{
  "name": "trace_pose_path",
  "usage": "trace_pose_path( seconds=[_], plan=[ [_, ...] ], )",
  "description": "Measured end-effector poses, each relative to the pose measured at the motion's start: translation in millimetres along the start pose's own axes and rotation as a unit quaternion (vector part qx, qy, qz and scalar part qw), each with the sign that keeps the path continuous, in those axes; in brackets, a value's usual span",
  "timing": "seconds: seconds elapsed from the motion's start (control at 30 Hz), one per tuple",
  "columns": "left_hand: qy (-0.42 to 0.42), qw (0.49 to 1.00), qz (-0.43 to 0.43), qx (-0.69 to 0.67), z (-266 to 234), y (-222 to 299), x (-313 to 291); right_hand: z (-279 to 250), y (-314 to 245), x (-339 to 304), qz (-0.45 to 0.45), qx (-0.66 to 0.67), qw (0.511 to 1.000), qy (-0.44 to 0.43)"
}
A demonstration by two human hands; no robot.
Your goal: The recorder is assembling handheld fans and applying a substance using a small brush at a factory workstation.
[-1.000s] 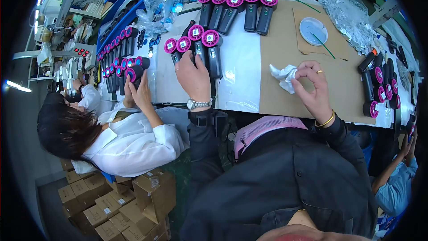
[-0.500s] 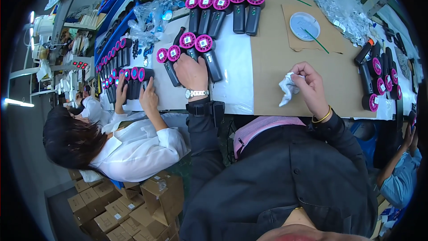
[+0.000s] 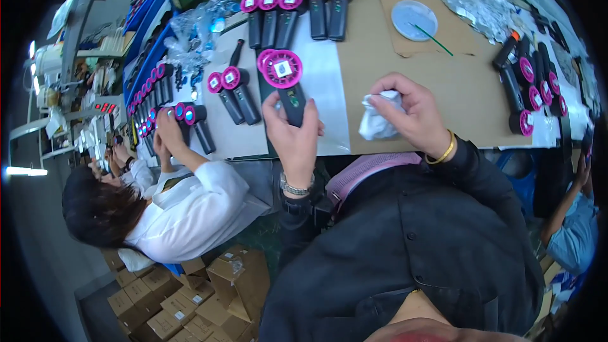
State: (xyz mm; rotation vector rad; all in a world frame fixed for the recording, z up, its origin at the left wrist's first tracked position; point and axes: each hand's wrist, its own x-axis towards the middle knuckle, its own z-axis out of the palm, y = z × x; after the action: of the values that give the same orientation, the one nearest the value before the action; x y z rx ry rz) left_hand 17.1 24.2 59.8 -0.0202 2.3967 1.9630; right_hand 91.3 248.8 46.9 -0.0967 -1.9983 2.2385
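Observation:
My left hand [image 3: 294, 133] grips the dark handle of a handheld fan [image 3: 283, 71], lifted a little off the table. Its round pink head bears a white square sticker and faces up. Another pink head shows partly behind it. A crumpled white cloth [image 3: 379, 120] is pinched in my right hand [image 3: 408, 111], above the brown cardboard [image 3: 443, 107]. Two similar fans [image 3: 239, 98] lie to the left of my left hand. Farther back, a row of several fans [image 3: 291, 9] lies with pink heads pointing away from me.
A round white dish [image 3: 414, 20] with a green stick stands at the back. More fans [image 3: 532, 92] lie at the right edge, and clear plastic bags [image 3: 465, 0] pile up behind. On my left a co-worker in a white shirt [image 3: 190, 209] handles other fans. Cardboard boxes [image 3: 190, 304] fill the floor there.
My left hand has drawn a fan up from the group and toward me, and now holds its handle. The cloth in my right hand is bunched closer and has shifted slightly left.

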Motion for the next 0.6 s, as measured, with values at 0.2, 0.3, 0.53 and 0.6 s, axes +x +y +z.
trace_pose_path(
  seconds=[0.2, 0.3, 0.53, 0.6],
  plan=[
    [-0.105, 0.992, -0.044, -0.06, 37, -13, -41, 12, 4, 6, -0.139, -0.102, 0.985, 0.015],
    [-0.132, 0.99, -0.05, -0.011, 42, -17, -45, 14, 8, 1, -0.149, -0.102, 0.983, 0.042],
    [-0.119, 0.987, 0.038, 0.103, 50, -26, -49, 13, 14, -2, -0.107, -0.088, 0.986, 0.093],
    [-0.111, 0.987, 0.024, 0.112, 52, -20, -51, 14, 15, -2, -0.111, -0.096, 0.984, 0.105]
  ],
)
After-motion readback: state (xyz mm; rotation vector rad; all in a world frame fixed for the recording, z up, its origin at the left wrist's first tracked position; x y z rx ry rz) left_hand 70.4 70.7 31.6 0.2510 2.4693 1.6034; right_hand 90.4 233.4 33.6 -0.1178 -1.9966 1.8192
